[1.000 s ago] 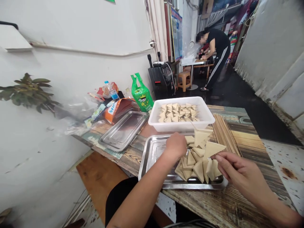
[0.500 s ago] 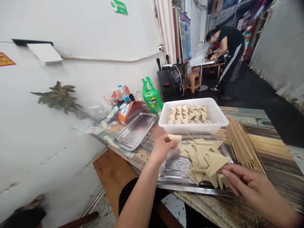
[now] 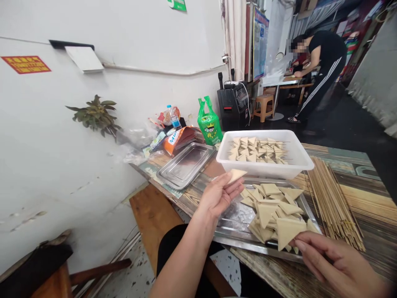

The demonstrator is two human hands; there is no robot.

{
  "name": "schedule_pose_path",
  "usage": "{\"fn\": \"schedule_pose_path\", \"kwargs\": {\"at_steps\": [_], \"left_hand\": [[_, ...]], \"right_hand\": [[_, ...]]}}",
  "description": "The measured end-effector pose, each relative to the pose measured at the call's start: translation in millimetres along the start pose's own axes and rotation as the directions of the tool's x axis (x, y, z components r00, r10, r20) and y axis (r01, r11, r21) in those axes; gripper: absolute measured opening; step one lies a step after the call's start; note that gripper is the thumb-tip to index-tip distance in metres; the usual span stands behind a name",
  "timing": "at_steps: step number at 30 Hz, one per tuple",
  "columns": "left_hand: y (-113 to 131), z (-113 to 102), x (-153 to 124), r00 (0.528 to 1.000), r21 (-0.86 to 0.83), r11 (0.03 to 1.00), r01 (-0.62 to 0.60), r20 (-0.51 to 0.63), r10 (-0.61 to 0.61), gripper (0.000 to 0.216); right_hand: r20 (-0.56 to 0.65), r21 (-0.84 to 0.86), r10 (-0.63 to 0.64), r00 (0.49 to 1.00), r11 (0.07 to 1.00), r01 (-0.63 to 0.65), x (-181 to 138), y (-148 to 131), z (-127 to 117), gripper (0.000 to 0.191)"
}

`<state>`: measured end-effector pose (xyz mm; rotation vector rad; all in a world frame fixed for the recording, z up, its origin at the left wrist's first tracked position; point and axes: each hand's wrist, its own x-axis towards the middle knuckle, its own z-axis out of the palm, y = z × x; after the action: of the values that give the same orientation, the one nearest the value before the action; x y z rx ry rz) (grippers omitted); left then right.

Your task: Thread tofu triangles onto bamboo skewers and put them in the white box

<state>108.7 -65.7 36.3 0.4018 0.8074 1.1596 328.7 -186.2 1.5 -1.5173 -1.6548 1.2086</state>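
Observation:
My left hand (image 3: 221, 192) pinches a pale triangular tofu slice (image 3: 237, 174) between thumb and fingers, above the left part of a metal tray (image 3: 234, 215). My right hand (image 3: 331, 252) is closed at the corner of another tofu triangle (image 3: 288, 231), at the tray's front right. Whether a skewer lies in those fingers is hidden. A heap of loose tofu triangles (image 3: 269, 213) covers the right side of the tray. Behind it stands a white plastic tub (image 3: 263, 167) with rows of skewered tofu triangles (image 3: 259, 151) inside.
Bamboo skewers (image 3: 336, 203) lie in a bundle right of the tray. A second metal tray (image 3: 186, 165), a green bag (image 3: 210, 124), an orange packet (image 3: 178, 140) and a bottle (image 3: 174, 118) are at the back left. A person (image 3: 328, 54) bends over a far table.
My left hand has turned palm up, and its tofu slice now lies tilted across the fingers. The right hand's triangle has tipped downward. The view has swung left.

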Motion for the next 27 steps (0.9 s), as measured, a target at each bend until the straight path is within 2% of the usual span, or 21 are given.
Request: {"fn": "schedule_pose_path", "kwargs": {"at_steps": [4,7,14,19,27], "left_hand": [[-0.3,3.6,-3.7,1.0,-0.028,1.0,0.008,-0.022,-0.009,0.02],[-0.6,6.8,-6.7,1.0,-0.049,0.999,0.005,-0.027,-0.006,0.017],[-1.7,7.3,-6.1,0.998,-0.086,0.996,0.001,-0.064,-0.006,0.016],[-4.3,8.2,-7.1,0.998,-0.08,0.997,0.007,-0.061,-0.012,0.016],[-4.5,12.4,-5.5,0.996,-0.114,0.993,0.011,-0.088,-0.021,0.015]], "right_hand": [[-0.094,0.049,-0.018,0.995,0.999,0.023,0.3,-3.8,3.9,0.037],[-0.12,0.072,-0.017,0.993,0.997,0.026,1.3,-5.3,2.4,0.037],[0.061,0.001,0.015,0.998,1.0,-0.015,2.9,5.5,-4.2,0.035],[0.091,0.037,0.013,0.996,0.999,-0.016,4.6,13.6,-3.8,0.035],[0.117,-0.015,0.0,0.993,1.0,0.002,7.4,11.6,-4.9,0.039]]}}
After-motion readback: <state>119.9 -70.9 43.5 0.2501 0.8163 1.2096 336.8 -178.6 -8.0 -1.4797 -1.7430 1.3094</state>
